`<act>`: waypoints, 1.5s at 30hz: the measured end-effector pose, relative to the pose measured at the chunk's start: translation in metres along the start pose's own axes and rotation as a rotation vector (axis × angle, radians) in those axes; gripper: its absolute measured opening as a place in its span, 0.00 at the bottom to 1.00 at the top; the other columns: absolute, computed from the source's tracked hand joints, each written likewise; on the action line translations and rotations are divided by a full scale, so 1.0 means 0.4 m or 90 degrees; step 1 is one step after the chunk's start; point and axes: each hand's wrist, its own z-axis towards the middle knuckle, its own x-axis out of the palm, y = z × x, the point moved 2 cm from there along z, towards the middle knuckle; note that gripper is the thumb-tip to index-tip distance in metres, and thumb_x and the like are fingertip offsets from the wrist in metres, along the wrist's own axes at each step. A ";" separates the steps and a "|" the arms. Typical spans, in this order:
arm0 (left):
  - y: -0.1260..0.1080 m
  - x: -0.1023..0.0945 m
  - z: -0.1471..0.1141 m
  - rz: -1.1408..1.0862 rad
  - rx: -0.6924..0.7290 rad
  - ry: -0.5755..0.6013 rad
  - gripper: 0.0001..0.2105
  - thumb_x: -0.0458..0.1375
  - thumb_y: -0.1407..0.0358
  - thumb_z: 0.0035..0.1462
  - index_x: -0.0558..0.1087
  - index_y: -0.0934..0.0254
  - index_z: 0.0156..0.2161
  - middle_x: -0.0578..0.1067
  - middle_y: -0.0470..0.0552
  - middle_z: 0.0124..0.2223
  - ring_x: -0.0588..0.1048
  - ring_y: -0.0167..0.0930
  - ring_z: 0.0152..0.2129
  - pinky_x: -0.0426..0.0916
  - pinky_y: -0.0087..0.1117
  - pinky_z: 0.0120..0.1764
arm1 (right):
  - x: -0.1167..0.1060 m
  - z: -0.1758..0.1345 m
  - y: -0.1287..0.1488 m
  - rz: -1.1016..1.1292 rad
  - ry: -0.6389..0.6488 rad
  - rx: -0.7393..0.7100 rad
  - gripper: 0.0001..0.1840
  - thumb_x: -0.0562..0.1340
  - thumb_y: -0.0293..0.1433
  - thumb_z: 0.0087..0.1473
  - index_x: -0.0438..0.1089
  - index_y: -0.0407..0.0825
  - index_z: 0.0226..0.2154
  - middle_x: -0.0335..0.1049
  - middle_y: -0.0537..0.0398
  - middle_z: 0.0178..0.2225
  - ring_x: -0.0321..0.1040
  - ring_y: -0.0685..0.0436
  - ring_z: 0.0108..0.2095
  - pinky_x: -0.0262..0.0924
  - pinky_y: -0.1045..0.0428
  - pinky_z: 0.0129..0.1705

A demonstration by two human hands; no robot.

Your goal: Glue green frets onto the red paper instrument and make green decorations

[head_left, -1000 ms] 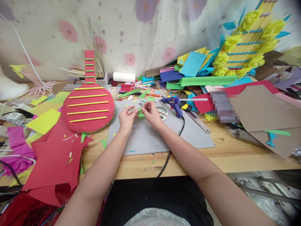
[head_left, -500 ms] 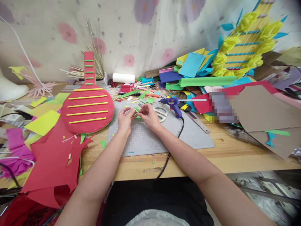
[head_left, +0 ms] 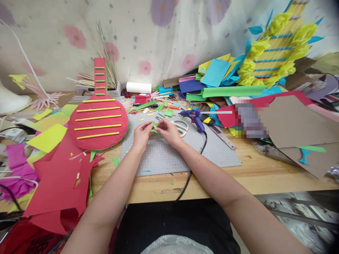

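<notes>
Between my fingertips is a small green paper piece (head_left: 154, 125), partly hidden by the fingers. My left hand (head_left: 142, 134) pinches it from the left, and my right hand (head_left: 168, 132) pinches it from the right. Both hands are above the grey cutting mat (head_left: 164, 158). Just behind my right hand lie scissors with pale handles (head_left: 181, 126). A purple glue gun (head_left: 193, 116) with a clear glue stick lies to their right. A red paper-covered guitar shape (head_left: 99, 121) with yellow and green strips is at the left.
Red paper sheets (head_left: 62, 176) and yellow scraps cover the left side. A metal ruler (head_left: 221, 137) lies on the mat's right edge. The glue gun's black cord (head_left: 189, 180) runs over the table's front edge. Cardboard (head_left: 286, 123) and a yellow flowered guitar shape (head_left: 275, 53) are at the right.
My left hand has shifted slightly right, closer to my right hand. The green piece has turned a little between the fingertips, and more of it shows. The other things have stayed in place.
</notes>
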 end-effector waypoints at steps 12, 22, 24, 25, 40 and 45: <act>0.006 0.000 0.000 0.035 0.022 -0.049 0.08 0.62 0.69 0.37 0.75 0.66 0.28 0.75 0.47 0.26 0.72 0.25 0.24 0.68 0.27 0.30 | -0.007 0.002 -0.001 -0.104 -0.034 0.018 0.05 0.59 0.33 0.47 0.64 0.50 0.24 0.69 0.57 0.27 0.65 0.48 0.30 0.61 0.51 0.32; 0.024 -0.002 0.009 0.043 0.055 -0.035 0.07 0.60 0.71 0.38 0.75 0.66 0.28 0.77 0.48 0.28 0.74 0.25 0.25 0.68 0.27 0.32 | -0.001 -0.002 0.000 -0.165 -0.027 -0.022 0.03 0.58 0.31 0.48 0.64 0.50 0.25 0.69 0.56 0.27 0.65 0.47 0.29 0.61 0.50 0.33; 0.025 -0.001 0.010 0.041 0.061 -0.038 0.07 0.59 0.72 0.38 0.75 0.65 0.28 0.77 0.48 0.29 0.74 0.26 0.26 0.68 0.27 0.34 | 0.002 -0.004 0.004 -0.183 -0.025 -0.028 0.03 0.58 0.31 0.49 0.64 0.50 0.25 0.69 0.55 0.28 0.65 0.47 0.30 0.60 0.50 0.34; 0.025 0.001 0.010 0.040 0.060 -0.040 0.07 0.58 0.72 0.38 0.75 0.65 0.28 0.77 0.48 0.29 0.74 0.25 0.26 0.68 0.27 0.34 | 0.003 -0.005 0.005 -0.188 -0.026 -0.031 0.03 0.58 0.31 0.49 0.65 0.50 0.25 0.69 0.55 0.28 0.65 0.47 0.30 0.60 0.50 0.34; 0.025 0.005 0.009 0.019 0.054 -0.032 0.11 0.59 0.71 0.38 0.74 0.68 0.33 0.78 0.51 0.30 0.76 0.27 0.26 0.70 0.30 0.34 | 0.003 -0.007 0.003 -0.124 -0.050 -0.020 0.05 0.58 0.33 0.48 0.65 0.49 0.24 0.69 0.58 0.26 0.65 0.50 0.27 0.61 0.53 0.32; 0.026 -0.015 0.025 0.075 0.086 -0.051 0.14 0.59 0.70 0.40 0.74 0.69 0.37 0.79 0.52 0.31 0.76 0.28 0.26 0.70 0.30 0.34 | 0.000 -0.009 0.013 -0.127 -0.074 -0.016 0.04 0.59 0.32 0.45 0.62 0.49 0.25 0.67 0.58 0.27 0.64 0.50 0.28 0.61 0.54 0.30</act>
